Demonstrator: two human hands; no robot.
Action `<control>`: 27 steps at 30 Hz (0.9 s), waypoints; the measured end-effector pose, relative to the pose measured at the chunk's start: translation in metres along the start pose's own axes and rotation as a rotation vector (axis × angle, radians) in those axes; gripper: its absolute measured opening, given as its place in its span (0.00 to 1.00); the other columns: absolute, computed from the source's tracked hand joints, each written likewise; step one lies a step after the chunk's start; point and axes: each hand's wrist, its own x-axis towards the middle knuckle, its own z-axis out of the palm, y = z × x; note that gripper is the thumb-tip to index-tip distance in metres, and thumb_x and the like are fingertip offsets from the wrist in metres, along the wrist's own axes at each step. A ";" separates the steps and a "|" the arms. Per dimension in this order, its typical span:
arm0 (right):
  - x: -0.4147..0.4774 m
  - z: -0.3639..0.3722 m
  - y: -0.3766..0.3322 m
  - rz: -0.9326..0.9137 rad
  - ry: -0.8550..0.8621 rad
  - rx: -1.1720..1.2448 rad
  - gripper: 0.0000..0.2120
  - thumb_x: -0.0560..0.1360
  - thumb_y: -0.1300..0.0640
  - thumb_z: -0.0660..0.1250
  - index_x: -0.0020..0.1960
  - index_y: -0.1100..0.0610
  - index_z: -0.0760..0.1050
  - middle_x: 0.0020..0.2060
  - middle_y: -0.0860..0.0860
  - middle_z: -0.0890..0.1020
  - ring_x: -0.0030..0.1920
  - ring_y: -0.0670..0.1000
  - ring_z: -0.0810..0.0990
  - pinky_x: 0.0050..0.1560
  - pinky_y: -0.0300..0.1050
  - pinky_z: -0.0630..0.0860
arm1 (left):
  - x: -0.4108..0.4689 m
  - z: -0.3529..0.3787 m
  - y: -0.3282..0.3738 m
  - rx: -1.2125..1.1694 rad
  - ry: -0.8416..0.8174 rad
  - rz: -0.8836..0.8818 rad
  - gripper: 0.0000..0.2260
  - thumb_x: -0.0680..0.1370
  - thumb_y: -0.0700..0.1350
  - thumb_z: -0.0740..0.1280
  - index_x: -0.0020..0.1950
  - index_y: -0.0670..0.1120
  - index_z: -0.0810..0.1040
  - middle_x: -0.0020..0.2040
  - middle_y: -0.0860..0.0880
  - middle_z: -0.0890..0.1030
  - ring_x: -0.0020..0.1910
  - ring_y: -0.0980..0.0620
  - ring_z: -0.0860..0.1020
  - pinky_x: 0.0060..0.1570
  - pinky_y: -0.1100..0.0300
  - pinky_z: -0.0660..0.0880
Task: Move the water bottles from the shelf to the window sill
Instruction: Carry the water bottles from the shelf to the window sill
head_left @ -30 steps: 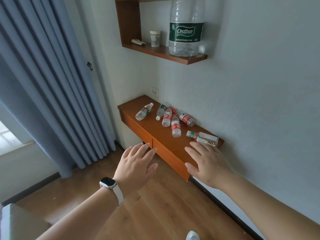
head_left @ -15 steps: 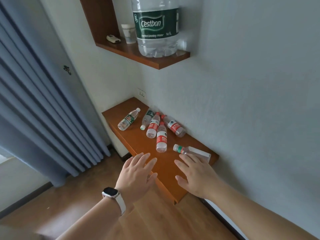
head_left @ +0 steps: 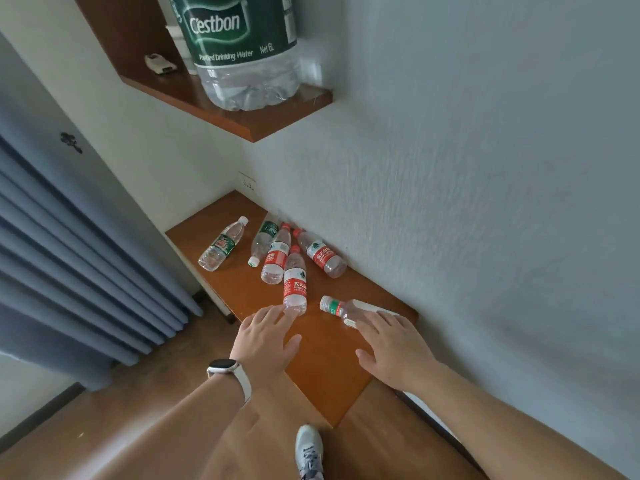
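Several small water bottles lie on their sides on the low orange-brown shelf against the wall. A red-labelled bottle lies nearest, and the fingertips of my left hand reach its base, fingers spread. A small bottle with a green and red label lies to the right; my right hand is open, its fingertips at that bottle's body. Further back lie two more red-labelled bottles and two green-labelled ones. The window sill is out of view.
A higher wooden shelf carries a large Cestbon water jug, a cup and a small white object. Blue-grey curtains hang at the left. The white wall runs along the right. My shoe stands on the wooden floor.
I have stepped closer to the low shelf. Both hands have moved forward over it, and their fingertips have reached the two nearest bottles.
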 end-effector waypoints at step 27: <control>0.131 0.064 0.032 0.474 -0.245 0.079 0.33 0.74 0.39 0.67 0.74 0.49 0.63 0.68 0.48 0.73 0.66 0.51 0.73 0.64 0.48 0.74 | 0.207 0.089 -0.060 -0.849 -0.275 -0.433 0.29 0.78 0.55 0.69 0.76 0.52 0.62 0.66 0.46 0.74 0.60 0.45 0.77 0.55 0.48 0.80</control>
